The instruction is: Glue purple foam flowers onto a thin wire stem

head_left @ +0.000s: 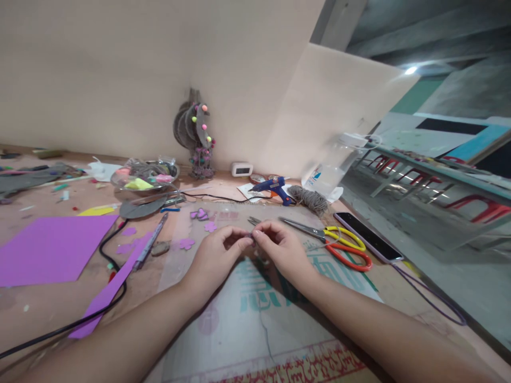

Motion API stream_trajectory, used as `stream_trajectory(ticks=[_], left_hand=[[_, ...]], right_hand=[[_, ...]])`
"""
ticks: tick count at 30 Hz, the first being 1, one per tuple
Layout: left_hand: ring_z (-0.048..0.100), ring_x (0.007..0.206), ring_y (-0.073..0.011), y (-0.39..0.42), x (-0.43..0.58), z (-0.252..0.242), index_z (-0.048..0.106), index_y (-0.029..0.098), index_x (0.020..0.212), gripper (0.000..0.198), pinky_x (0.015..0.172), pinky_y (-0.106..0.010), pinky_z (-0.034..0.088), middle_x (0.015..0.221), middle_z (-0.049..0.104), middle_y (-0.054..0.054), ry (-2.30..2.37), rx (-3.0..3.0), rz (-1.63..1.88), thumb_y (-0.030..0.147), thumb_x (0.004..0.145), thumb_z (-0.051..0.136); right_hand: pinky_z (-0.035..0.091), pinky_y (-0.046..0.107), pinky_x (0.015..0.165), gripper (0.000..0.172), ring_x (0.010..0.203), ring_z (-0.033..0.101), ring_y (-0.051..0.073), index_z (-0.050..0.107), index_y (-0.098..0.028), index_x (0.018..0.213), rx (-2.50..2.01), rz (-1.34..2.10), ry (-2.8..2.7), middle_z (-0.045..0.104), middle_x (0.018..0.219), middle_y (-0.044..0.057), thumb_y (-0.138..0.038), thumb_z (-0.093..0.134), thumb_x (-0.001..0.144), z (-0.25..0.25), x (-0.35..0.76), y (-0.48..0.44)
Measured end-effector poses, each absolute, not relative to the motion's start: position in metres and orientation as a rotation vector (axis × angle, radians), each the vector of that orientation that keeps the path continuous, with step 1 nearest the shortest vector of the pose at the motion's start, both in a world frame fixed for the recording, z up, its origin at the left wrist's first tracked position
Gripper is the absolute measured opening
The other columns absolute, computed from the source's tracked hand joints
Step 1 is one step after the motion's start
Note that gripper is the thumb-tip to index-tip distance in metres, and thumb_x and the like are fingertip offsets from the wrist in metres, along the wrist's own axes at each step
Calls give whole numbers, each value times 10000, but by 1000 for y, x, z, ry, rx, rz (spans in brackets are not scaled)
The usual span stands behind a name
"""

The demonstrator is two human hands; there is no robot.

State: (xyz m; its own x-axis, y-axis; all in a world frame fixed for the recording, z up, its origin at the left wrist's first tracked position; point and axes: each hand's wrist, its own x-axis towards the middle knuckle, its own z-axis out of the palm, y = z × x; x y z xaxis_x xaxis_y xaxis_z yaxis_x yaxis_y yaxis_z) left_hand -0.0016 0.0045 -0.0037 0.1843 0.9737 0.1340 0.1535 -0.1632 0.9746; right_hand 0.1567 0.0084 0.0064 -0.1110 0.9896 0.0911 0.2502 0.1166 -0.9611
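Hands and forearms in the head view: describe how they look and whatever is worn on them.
The left hand and right hand are ungloved, with no ring visible. The left forearm and right forearm show no sleeve, watch or bracelet, and no clear markings.

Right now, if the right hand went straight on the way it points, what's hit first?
Likely the small dark piece at the tips of the right hand, then the left hand; exact depth is unclear.
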Motion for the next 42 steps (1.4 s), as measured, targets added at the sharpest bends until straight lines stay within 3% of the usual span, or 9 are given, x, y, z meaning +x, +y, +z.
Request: stream_trajectory(ticks=[15, 21, 27, 35, 42], left_hand=[[642, 756, -171, 3, -1, -3, 659, 188, 819, 136, 691, -269, 483, 803, 708, -18, 1193, 1609, 1094, 278, 805, 558], [646, 776, -182, 4, -2, -1, 655, 178, 831, 177, 714, -277, 477, 815, 707, -27, 1203, 1599, 1075, 309, 830, 535], [665, 803, -202, 9, -5, -9, 653, 172, 862, 224, 743, -301, 479, 848, 719, -46, 1166, 1541, 1082, 363, 838, 537], [677, 819, -213, 13, -5, -17, 652, 174, 900, 224, 776, -327, 488, 880, 731, -61, 1162, 1472, 1096, 353, 841, 530], [684, 794, -214, 16, -4, -19, 645, 175, 883, 197, 753, -326, 492, 863, 716, -54, 1130, 1406, 1110, 341, 821, 559]], right_hand=[[333, 219, 472, 257, 509, 414, 86, 578, -177, 776, -1247, 1124, -1518, 520, 626, -25, -433, 605, 784, 8, 154, 7], [322, 216, 466, 334, 518, 408, 79, 527, -195, 981, -1128, 1141, -1402, 522, 737, -24, -476, 573, 808, 6, 156, 11], [284, 223, 463, 279, 496, 375, 90, 496, -199, 751, -1248, 945, -1372, 466, 597, -40, -452, 603, 799, 4, 168, 19], [333, 243, 522, 200, 546, 427, 118, 552, -205, 820, -1275, 788, -1419, 482, 610, -35, -395, 608, 789, 5, 174, 23], [306, 222, 486, 246, 499, 386, 85, 519, -184, 718, -1258, 872, -1491, 468, 588, -49, -404, 569, 816, 1, 179, 30]])
